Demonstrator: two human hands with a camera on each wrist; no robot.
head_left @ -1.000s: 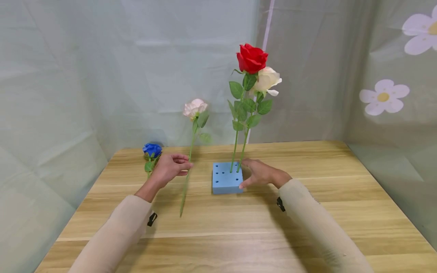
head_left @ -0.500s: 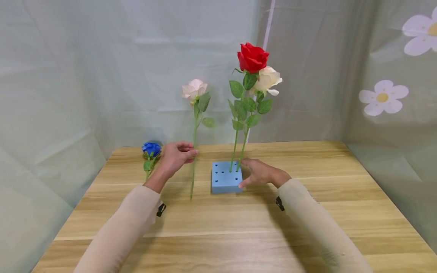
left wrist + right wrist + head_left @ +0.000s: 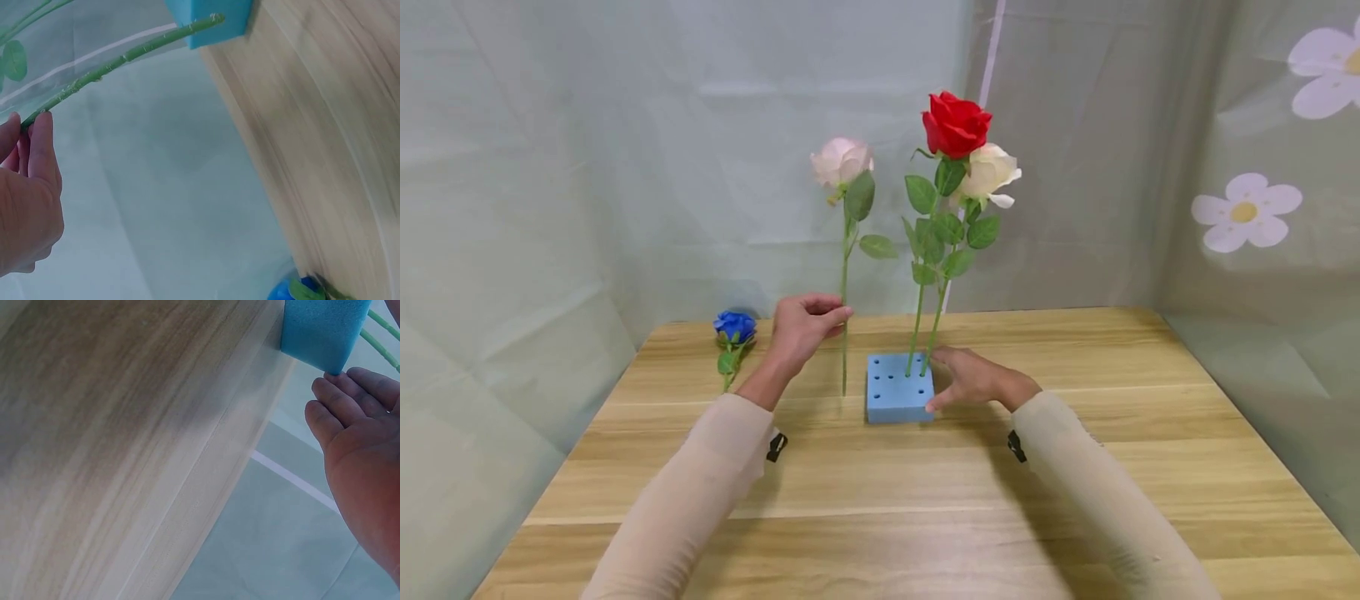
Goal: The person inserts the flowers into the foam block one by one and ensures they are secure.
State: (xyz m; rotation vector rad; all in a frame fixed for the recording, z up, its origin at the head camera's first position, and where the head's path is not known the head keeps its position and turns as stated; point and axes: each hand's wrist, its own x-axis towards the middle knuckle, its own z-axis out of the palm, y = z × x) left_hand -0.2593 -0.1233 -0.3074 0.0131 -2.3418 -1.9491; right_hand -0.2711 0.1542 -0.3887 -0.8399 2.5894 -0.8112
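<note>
Upright at centre-left is a pale pink rose [image 3: 842, 162]; my left hand [image 3: 805, 327] pinches its green stem between thumb and fingers. The stem's lower end hangs above the table, left of a light blue block with holes [image 3: 898, 410]. In the left wrist view, the stem [image 3: 144, 49] extends from the fingertips, its end overlapping the block [image 3: 234, 19]. My right hand [image 3: 973, 379] holds the block's right side, thumb at the front corner and fingers behind. A red rose [image 3: 956, 125] and a cream rose [image 3: 988, 173] stand in the block.
A blue rose [image 3: 734, 326] lies on the wooden table [image 3: 880, 500] at the back left, left of my left hand. Grey-green cloth [image 3: 760, 125] hangs behind and at both sides, with printed flowers on the right.
My left hand has moved right and away from me with the pink rose, which is now higher and more upright. The right hand stays at the block.
</note>
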